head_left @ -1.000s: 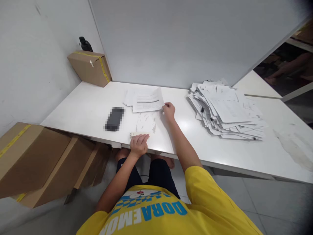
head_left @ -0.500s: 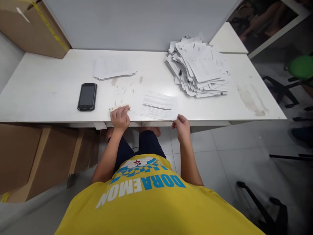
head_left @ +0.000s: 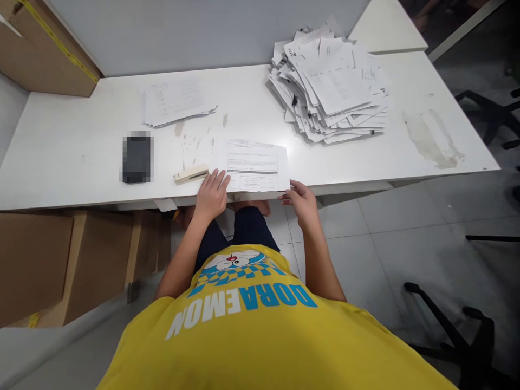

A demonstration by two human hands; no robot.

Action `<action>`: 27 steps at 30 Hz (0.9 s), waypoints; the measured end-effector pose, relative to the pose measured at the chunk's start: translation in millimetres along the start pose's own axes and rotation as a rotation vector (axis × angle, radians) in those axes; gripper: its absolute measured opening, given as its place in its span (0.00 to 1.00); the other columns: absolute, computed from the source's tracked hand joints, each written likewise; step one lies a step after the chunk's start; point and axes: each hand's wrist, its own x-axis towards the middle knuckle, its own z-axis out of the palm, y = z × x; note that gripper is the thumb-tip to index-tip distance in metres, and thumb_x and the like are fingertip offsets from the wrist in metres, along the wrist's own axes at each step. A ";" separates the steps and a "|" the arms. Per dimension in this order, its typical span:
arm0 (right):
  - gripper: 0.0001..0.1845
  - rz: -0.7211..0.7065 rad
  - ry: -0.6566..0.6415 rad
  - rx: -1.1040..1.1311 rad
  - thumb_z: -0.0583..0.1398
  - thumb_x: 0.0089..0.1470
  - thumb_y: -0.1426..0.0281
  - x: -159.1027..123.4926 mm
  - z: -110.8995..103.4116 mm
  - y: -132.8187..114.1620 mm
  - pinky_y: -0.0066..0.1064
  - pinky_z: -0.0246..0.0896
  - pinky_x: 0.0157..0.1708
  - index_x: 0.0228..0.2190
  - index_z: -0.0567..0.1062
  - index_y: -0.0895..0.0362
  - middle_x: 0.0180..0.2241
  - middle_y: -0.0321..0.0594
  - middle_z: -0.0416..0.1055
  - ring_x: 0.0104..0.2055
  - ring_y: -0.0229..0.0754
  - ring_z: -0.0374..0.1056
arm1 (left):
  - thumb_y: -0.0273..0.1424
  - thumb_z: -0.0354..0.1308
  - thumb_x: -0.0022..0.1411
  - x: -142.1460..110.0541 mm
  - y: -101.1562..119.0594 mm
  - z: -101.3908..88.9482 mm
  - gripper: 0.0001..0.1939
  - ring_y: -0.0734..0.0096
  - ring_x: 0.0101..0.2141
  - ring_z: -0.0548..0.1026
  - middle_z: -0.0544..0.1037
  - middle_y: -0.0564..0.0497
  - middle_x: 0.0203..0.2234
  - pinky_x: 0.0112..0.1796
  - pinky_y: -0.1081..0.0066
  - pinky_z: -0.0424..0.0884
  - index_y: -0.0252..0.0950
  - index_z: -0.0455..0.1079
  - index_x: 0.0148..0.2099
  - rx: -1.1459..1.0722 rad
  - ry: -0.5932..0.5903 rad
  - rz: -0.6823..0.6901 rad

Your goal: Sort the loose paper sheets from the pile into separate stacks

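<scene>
A printed paper sheet [head_left: 254,168] lies at the desk's front edge, with other paper edges showing behind it. My left hand [head_left: 212,196] rests flat at its left edge, fingers stretched out and holding nothing. Just beyond those fingertips lies a cream stapler [head_left: 190,173], its jaw end partly hidden by the hand. My right hand [head_left: 301,203] has the sheet's near right corner between its fingers. Farther back on the desk is a small stack of papers [head_left: 173,103].
A dark handheld device [head_left: 138,158], pixelated, lies on the left of the white desk [head_left: 81,157]. A large messy paper pile [head_left: 329,86] stands at the back right. Cardboard boxes [head_left: 97,265] are below left, another box [head_left: 49,49] in the back corner. A chair base [head_left: 467,341] is at lower right.
The sheet came from the small stack to the desk's front edge in my right hand. My left hand let go of the stapler and moved right to the paper. The view shifted too.
</scene>
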 end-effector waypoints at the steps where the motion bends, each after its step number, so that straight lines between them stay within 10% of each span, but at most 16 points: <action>1: 0.23 0.010 -0.010 0.006 0.61 0.41 0.61 -1.2 -0.6 0.2 0.35 0.70 0.30 0.43 0.72 0.53 0.32 0.36 0.74 0.29 0.40 0.72 | 0.29 0.45 0.66 2.4 2.0 -1.0 0.26 0.54 0.67 0.56 0.65 0.42 0.65 0.65 0.50 0.55 0.35 0.63 0.65 0.003 -0.008 -0.012; 27: 0.26 0.036 -0.035 0.128 0.63 0.46 0.60 -1.4 5.0 11.0 0.38 0.74 0.40 0.47 0.64 0.48 0.34 0.34 0.75 0.37 0.44 0.77 | 0.31 0.47 0.66 7.0 8.5 -5.2 0.23 0.53 0.66 0.60 0.66 0.46 0.64 0.63 0.49 0.56 0.40 0.66 0.62 -0.053 0.019 -0.075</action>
